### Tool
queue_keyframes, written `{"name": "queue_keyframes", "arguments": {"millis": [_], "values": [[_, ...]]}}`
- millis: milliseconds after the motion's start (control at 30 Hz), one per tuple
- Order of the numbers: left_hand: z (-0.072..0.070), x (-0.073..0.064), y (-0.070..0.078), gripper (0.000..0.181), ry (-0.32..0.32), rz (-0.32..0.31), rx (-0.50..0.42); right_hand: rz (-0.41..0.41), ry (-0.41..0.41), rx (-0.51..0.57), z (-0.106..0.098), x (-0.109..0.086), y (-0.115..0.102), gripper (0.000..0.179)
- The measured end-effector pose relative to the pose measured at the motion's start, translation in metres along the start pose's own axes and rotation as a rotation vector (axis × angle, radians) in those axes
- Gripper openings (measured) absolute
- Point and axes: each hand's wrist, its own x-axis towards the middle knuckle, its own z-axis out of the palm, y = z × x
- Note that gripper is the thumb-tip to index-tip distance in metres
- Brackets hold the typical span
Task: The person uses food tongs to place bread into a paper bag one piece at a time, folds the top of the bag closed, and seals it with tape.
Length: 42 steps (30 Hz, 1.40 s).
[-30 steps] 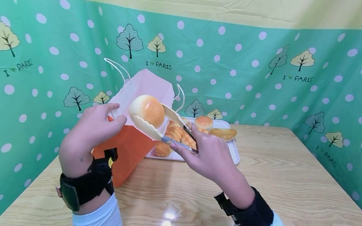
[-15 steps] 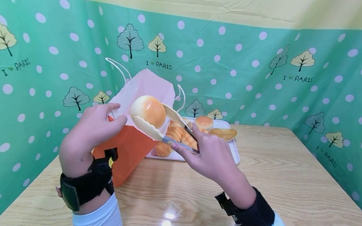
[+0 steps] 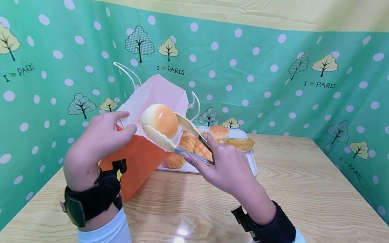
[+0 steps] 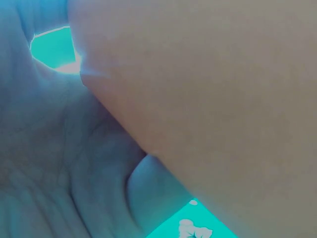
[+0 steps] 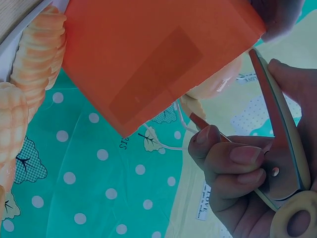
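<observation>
An orange paper bag (image 3: pixel 138 166) with a white inside and white cord handles leans tilted on the table, its mouth facing up. My left hand (image 3: pixel 103 136) grips its left rim; in the left wrist view the palm (image 4: pixel 54 144) lies close against a broad plain surface. My right hand (image 3: pixel 227 165) holds cream-tipped metal tongs (image 3: pixel 161 138), squeezed around a round, sesame-topped bun (image 3: pixel 160 121) at the bag's mouth. The right wrist view shows the curled fingers on the tongs (image 5: pixel 282 139), while the bag (image 5: pixel 163 59) partly hides the bun (image 5: pixel 218 82).
Behind and right of the bag, a white tray (image 3: pixel 253 165) bears several breads, among them a sesame bun (image 3: pixel 219 132), a long golden bread (image 3: pixel 240 144) and ridged rolls (image 3: pixel 175 161). Beneath is a wooden table (image 3: pixel 295 181); a green dotted curtain (image 3: pixel 252 73) surrounds it.
The bun and tongs have shifted very slightly right and down at the bag's mouth. Both hands keep their holds, and the bag has barely moved.
</observation>
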Motion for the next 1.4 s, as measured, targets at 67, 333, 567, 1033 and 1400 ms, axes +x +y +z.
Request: {"name": "queue_keyframes", "arguments": {"millis": [67, 333, 567, 1033, 1400], "values": [[-0.0003, -0.0002, -0.0002, 0.062, -0.002, -0.001, -0.002, 0.0, -0.001, -0.001, 0.0, 0.0001, 0.0, 0.086], [-0.0009, -0.0002, -0.0005, 0.062, -0.006, 0.004, 0.003, -0.004, 0.002, -0.001, -0.0007, 0.0, -0.0001, 0.087], [-0.001, -0.0013, 0.0005, 0.062, -0.012, -0.006, -0.004, 0.004, -0.009, -0.014, -0.0013, -0.0004, 0.0002, 0.088], [-0.0033, -0.0018, -0.0008, 0.058, 0.008, -0.007, 0.011, -0.024, 0.019, -0.061, -0.0001, -0.0008, -0.0002, 0.091], [-0.0078, -0.0032, -0.0024, 0.057, 0.046, -0.015, 0.003, -0.003, 0.027, -0.034, -0.0055, 0.0004, -0.0005, 0.092]]}}
